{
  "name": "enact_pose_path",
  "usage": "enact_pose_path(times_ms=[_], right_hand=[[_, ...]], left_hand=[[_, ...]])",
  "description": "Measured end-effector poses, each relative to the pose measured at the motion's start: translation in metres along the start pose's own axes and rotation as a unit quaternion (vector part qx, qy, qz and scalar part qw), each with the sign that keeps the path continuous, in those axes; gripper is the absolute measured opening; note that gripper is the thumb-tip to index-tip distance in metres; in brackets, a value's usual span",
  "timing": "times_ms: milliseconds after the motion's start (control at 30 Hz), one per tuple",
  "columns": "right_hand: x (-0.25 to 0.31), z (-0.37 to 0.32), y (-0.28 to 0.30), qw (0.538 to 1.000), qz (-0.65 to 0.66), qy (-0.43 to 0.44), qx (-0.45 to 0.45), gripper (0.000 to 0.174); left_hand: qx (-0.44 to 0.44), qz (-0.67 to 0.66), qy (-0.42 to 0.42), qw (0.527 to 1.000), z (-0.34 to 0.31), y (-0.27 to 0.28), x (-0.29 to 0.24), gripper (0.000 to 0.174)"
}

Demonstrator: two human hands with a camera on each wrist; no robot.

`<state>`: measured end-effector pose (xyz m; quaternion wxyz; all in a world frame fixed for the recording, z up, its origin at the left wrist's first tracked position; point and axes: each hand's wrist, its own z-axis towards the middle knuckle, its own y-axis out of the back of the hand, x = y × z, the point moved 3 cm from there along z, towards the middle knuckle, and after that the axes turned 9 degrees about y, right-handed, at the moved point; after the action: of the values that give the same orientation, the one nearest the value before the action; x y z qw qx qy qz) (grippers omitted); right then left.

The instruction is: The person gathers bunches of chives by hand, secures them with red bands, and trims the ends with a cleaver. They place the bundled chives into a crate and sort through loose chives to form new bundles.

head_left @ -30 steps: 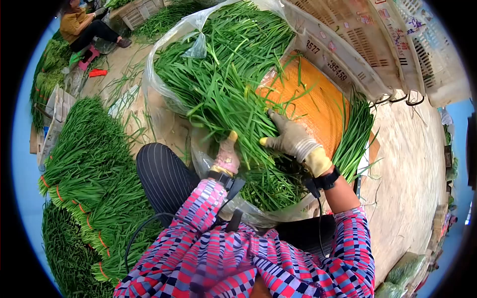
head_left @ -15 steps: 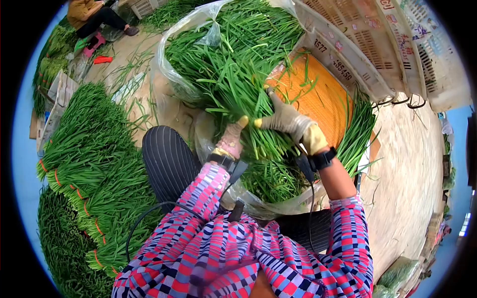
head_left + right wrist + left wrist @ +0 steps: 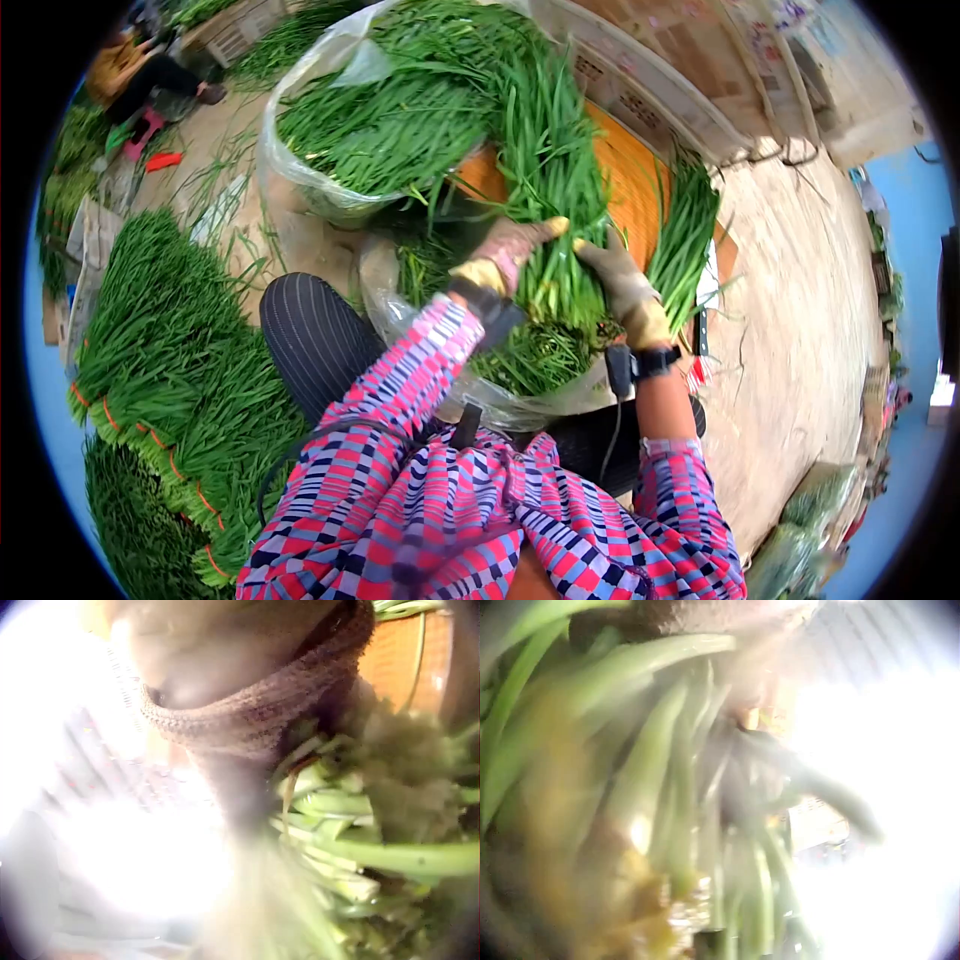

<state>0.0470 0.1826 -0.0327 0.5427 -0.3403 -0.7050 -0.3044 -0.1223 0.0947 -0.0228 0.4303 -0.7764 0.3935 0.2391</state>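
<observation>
My left hand (image 3: 505,250) and right hand (image 3: 625,285) flank a bunch of chives (image 3: 550,170) that lies across a mat (image 3: 627,155). Ahead to the left, a plastic bag (image 3: 268,150) holds more chives; crates (image 3: 690,70) stand behind the mat. Right of it lie loose chives (image 3: 688,230), then a knife (image 3: 702,325). Tied bundles (image 3: 180,340) lie at my left, a seated person (image 3: 118,75) beyond them.

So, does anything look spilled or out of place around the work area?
Yes: loose green leaves lie scattered on the floor left of the plastic bag, seemingly dropped, unlike the banded bundles nearby. What looks like a knife lies exposed right of the right hand.
</observation>
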Motion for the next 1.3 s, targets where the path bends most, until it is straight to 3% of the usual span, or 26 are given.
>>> enact_pose_path(times_ms=[67, 100, 133, 167, 233, 300, 367, 400, 467, 500, 533, 567, 633, 667, 733, 800, 833, 867, 900, 1000, 1067, 1133, 1200, 1233, 1267, 1300], right_hand=[[-0.01, 0.02, 0.009, 0.989, -0.143, 0.018, -0.017, 0.086], [-0.002, 0.015, 0.017, 0.99, -0.134, 0.014, -0.033, 0.088], [0.02, 0.004, 0.015, 0.991, -0.122, 0.008, -0.047, 0.09], [0.019, 0.012, 0.029, 0.964, -0.246, -0.039, -0.093, 0.092], [0.019, 0.007, 0.037, 0.977, -0.165, 0.063, -0.123, 0.103], [0.043, -0.011, 0.014, 0.962, -0.237, 0.07, -0.111, 0.108], [0.07, -0.024, -0.017, 0.918, -0.388, 0.014, -0.081, 0.111], [0.063, -0.023, -0.009, 0.94, -0.327, 0.015, -0.096, 0.111], [0.036, -0.018, 0.019, 0.971, -0.204, 0.024, -0.122, 0.111], [0.016, -0.016, 0.034, 0.992, 0.007, -0.034, -0.122, 0.11], [0.011, -0.015, 0.048, 0.991, 0.038, -0.044, -0.121, 0.106], [0.001, -0.011, 0.06, 0.988, 0.061, -0.046, -0.135, 0.105], [0.014, -0.021, 0.057, 0.985, 0.113, -0.058, -0.116, 0.101], [0.01, -0.012, 0.059, 0.992, 0.082, -0.034, -0.089, 0.102], [-0.005, 0.002, 0.063, 0.994, 0.007, -0.036, -0.101, 0.103], [0.02, -0.008, 0.038, 0.991, -0.052, -0.064, -0.104, 0.088], [0.03, -0.011, 0.031, 0.988, -0.081, -0.075, -0.107, 0.08], [0.013, 0.0, 0.035, 0.993, -0.051, -0.069, -0.083, 0.072], [-0.003, 0.007, 0.038, 0.995, -0.021, -0.051, -0.078, 0.064], [0.006, 0.01, 0.026, 0.995, -0.007, -0.025, -0.095, 0.035], [-0.006, 0.029, 0.022, 0.996, -0.024, -0.033, -0.079, 0.032], [0.033, 0.006, -0.015, 0.925, 0.357, -0.1, -0.08, 0.027], [0.029, 0.014, -0.021, 0.908, 0.405, -0.096, -0.049, 0.027], [0.022, 0.022, -0.018, 0.904, 0.416, -0.084, -0.05, 0.028], [0.018, 0.029, -0.011, 0.901, 0.426, -0.067, -0.052, 0.03], [0.018, 0.02, -0.011, 0.882, 0.454, -0.12, -0.043, 0.022]], left_hand=[[-0.153, 0.121, 0.093, 0.976, 0.017, 0.017, -0.005, 0.046], [-0.135, 0.155, 0.055, 0.977, 0.021, 0.021, -0.008, 0.049], [-0.033, 0.091, 0.038, 0.995, 0.003, 0.013, -0.016, 0.048], [-0.038, 0.153, 0.012, 0.987, 0.003, 0.015, -0.015, 0.047], [-0.03, 0.152, 0.022, 0.988, 0.002, 0.006, -0.016, 0.045], [-0.02, 0.425, -0.219, 0.878, -0.001, 0.002, -0.021, 0.044], [-0.027, 0.262, -0.078, 0.962, 0.008, -0.007, -0.02, 0.042], [-0.047, 0.171, -0.014, 0.984, 0.012, -0.011, -0.019, 0.041], [-0.051, 0.188, -0.062, 0.979, 0.036, 0.004, -0.015, 0.041], [-0.084, 0.261, -0.033, 0.961, 0.041, 0.018, -0.018, 0.043], [-0.091, 0.218, -0.03, 0.971, 0.056, 0.037, -0.01, 0.045], [-0.062, 0.262, -0.096, 0.958, 0.053, 0.051, -0.011, 0.046], [-0.073, 0.219, -0.087, 0.969, 0.045, 0.056, -0.007, 0.061], [-0.14, 0.133, 0.012, 0.981, 0.01, 0.024, -0.024, 0.079], [-0.167, 0.207, 0.046, 0.963, -0.002, 0.008, -0.035, 0.095], [-0.237, 0.304, 0.059, 0.921, 0.017, -0.007, -0.028, 0.097], [-0.234, 0.386, 0.058, 0.89, 0.028, -0.01, -0.028, 0.095], [-0.207, 0.423, 0.129, 0.873, 0.024, -0.022, -0.034, 0.075], [-0.098, 0.383, 0.061, 0.917, 0.042, -0.007, -0.023, 0.063], [0.008, 0.33, -0.013, 0.944, 0.103, 0.025, -0.018, 0.033], [0.036, 0.3, -0.008, 0.953, 0.036, -0.004, -0.079, 0.032], [0.058, 0.294, 0.064, 0.952, 0.05, 0.016, -0.119, 0.029], [-0.002, 0.471, -0.001, 0.882, 0.059, 0.031, -0.147, 0.026], [0.089, 0.441, -0.011, 0.893, 0.052, 0.046, -0.176, 0.024], [0.046, 0.528, -0.046, 0.847, 0.049, 0.055, -0.193, 0.027], [-0.091, 0.655, -0.012, 0.75, 0.077, 0.08, -0.204, 0.036]])
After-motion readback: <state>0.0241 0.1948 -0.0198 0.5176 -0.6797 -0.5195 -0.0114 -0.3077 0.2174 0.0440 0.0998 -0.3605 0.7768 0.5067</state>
